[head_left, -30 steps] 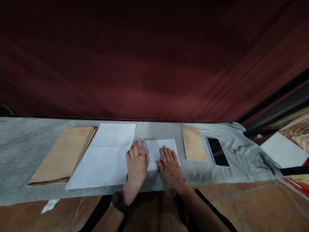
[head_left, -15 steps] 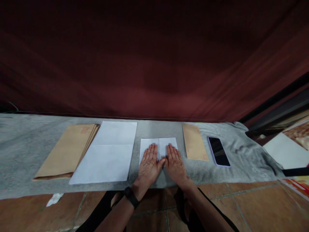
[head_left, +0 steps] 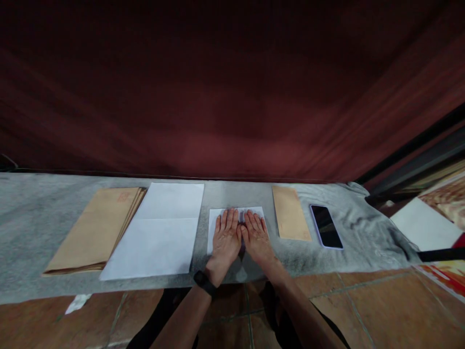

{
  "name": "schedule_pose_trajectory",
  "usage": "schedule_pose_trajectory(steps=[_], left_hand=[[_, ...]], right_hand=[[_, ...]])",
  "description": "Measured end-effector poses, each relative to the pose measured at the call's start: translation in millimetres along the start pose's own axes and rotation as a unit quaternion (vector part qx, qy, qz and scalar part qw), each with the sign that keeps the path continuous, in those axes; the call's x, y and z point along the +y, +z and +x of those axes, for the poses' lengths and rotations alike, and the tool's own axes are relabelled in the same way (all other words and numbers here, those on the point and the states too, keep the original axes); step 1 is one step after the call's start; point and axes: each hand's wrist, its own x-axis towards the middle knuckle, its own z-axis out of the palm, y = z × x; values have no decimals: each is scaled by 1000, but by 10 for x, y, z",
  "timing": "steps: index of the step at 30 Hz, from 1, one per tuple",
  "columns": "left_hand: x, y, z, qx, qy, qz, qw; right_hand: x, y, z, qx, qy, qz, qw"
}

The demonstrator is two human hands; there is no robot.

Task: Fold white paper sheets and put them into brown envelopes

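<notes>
A small white sheet of folded paper lies on the grey cloth in front of me. Flat on its left half rests my left hand, fingers stretched out, a black band on the wrist. My right hand lies flat on the right half, fingers extended and the thumbs close together. Both palms hide much of the paper's lower part. To the left is a larger white sheet with a crease across it. On the right lies a single brown envelope.
A stack of brown envelopes lies at the left, partly beside the large sheet. A phone with a purple edge sits on the cloth at right. Behind hangs a dark red curtain. A white scrap lies on the tiled floor.
Both hands have slid slightly up the small paper, away from me, staying flat. The right hand has shifted a little left. The view has moved slightly.
</notes>
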Motion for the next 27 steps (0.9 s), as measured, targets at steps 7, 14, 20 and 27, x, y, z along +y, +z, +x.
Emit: schedule_pose_trajectory(steps=[7,14,20,27], left_hand=[[-58,-11,61,-31,24,15,999],[-183,-81,4,-12,-1,13,1000],[-367,-110,-46,-1,-16,34,999],[-343,-174,-79,14,-44,64,997]], right_hand=[[78,65,138,-28,-13,-38,999],[134,67,119,-9,-18,-48,999],[290,4,23,24,-12,-50,998],[313,-61,-135,60,-15,-111,992]])
